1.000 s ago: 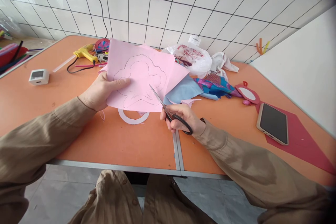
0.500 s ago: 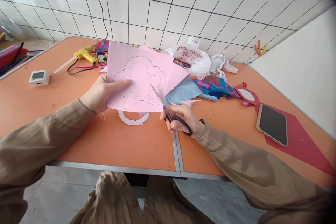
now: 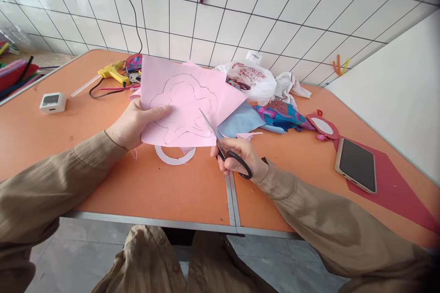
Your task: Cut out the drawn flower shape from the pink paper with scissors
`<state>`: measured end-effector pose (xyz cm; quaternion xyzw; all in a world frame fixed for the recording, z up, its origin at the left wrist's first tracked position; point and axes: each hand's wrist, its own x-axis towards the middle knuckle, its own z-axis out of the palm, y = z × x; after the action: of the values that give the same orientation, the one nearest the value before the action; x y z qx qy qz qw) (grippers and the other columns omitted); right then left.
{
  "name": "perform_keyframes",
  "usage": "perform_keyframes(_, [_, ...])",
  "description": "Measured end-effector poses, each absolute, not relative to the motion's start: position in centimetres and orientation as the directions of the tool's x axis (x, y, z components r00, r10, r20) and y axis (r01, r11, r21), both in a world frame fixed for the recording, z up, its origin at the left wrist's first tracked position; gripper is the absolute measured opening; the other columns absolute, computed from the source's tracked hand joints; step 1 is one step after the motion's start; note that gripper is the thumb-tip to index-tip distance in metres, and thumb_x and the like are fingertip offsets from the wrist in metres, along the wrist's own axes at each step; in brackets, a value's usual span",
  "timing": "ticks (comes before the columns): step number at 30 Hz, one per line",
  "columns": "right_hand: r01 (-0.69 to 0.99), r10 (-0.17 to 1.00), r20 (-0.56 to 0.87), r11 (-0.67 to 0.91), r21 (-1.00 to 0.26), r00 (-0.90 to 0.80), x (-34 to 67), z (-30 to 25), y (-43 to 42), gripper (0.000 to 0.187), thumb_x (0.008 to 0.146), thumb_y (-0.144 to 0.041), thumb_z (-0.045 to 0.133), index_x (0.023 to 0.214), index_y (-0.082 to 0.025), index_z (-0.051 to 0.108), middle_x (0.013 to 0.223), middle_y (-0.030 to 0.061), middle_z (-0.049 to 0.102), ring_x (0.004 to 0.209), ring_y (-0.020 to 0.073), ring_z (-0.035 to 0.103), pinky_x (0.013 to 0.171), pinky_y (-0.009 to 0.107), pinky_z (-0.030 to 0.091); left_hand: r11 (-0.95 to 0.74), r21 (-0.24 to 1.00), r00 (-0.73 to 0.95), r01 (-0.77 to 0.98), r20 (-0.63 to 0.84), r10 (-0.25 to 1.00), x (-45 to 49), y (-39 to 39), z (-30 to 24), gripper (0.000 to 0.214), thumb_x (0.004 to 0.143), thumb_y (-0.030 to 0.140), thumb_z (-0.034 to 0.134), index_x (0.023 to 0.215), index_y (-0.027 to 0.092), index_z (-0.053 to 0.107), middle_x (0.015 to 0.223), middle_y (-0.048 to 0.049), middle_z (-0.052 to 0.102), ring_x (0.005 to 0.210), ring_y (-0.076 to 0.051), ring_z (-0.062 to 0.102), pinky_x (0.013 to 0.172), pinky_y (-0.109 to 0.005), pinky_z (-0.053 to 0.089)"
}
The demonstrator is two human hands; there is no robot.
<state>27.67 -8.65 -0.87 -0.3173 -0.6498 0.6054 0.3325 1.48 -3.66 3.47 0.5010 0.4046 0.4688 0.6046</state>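
My left hand (image 3: 129,121) pinches the left edge of a pink sheet (image 3: 185,96), thumb on its face, holding it up above the table. A curvy, flower-like outline is drawn on the sheet in dark line, with a smaller outline inside it. In my right hand (image 3: 242,153) are black-handled scissors (image 3: 222,146), fingers in the loops. Their blades look closed and lie in front of the sheet's lower right, the tip near the inner outline. Whether the tip touches the sheet I cannot tell. Below the sheet a pale paper ring (image 3: 176,161) lies partly hidden.
On the orange table (image 3: 165,192) a yellow glue gun (image 3: 113,72) and a small white box (image 3: 52,102) lie left. Behind the sheet are a white plastic bag (image 3: 257,82) and blue cloth-like material (image 3: 240,121). A phone (image 3: 356,165) rests on red sheet material (image 3: 395,183) at right.
The pink sheet and the scissors' tip sit very slightly further right. Both hands keep their holds, and little else differs beyond a small shift of the view.
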Motion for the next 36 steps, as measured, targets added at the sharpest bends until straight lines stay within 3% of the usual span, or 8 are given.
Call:
perform_keyframes(15, [0.032, 0.815, 0.039, 0.070, -0.997, -0.578, 27.53, -0.62, -8.70, 0.062, 0.067, -0.072, 0.074, 0.086, -0.015, 0.057, 0.058, -0.0053, 0.050, 0.043, 0.0062, 0.047, 0.040, 0.019, 0.043, 0.056, 0.988, 0.215, -0.146, -0.024, 0.976, 1.56, -3.79, 3.71, 0.027, 0.072, 0.029, 0.082, 0.096, 0.019, 0.074, 0.099, -0.0079, 0.077, 0.102, -0.033, 0.071, 0.084, -0.043, 0.061])
perform_keyframes(21, [0.047, 0.819, 0.034, 0.075, -0.996, -0.572, 27.63, -0.77, -8.61, 0.063, 0.066, -0.072, 0.075, 0.085, -0.015, 0.058, 0.058, -0.0052, 0.050, 0.043, 0.0063, 0.047, 0.040, 0.020, 0.043, 0.035, 0.994, 0.215, -0.108, -0.011, 0.976, 1.55, -3.81, 3.76, 0.030, 0.072, 0.032, 0.080, 0.098, 0.019, 0.073, 0.104, -0.0096, 0.076, 0.106, -0.036, 0.070, 0.087, -0.048, 0.060])
perform_keyframes(29, [0.036, 0.817, 0.041, 0.076, -0.996, -0.576, 27.62, -0.83, -8.64, 0.062, 0.067, -0.072, 0.074, 0.085, -0.015, 0.057, 0.057, -0.0053, 0.049, 0.042, 0.0063, 0.046, 0.039, 0.020, 0.042, 0.082, 0.980, 0.210, -0.182, -0.043, 0.977, 1.69, -3.76, 3.80, 0.027, 0.070, 0.026, 0.082, 0.094, 0.018, 0.073, 0.096, -0.0072, 0.077, 0.100, -0.033, 0.072, 0.082, -0.042, 0.061])
perform_keyframes(36, [0.017, 0.822, 0.061, 0.086, -0.996, -0.566, 27.48, -0.72, -8.70, 0.059, 0.068, -0.068, 0.076, 0.084, -0.014, 0.057, 0.058, -0.0051, 0.049, 0.043, 0.0058, 0.047, 0.039, 0.019, 0.043, 0.087, 0.978, 0.222, -0.190, -0.043, 0.974, 1.56, -3.80, 3.73, 0.029, 0.069, 0.029, 0.084, 0.094, 0.018, 0.075, 0.098, -0.0083, 0.077, 0.101, -0.035, 0.072, 0.084, -0.044, 0.061])
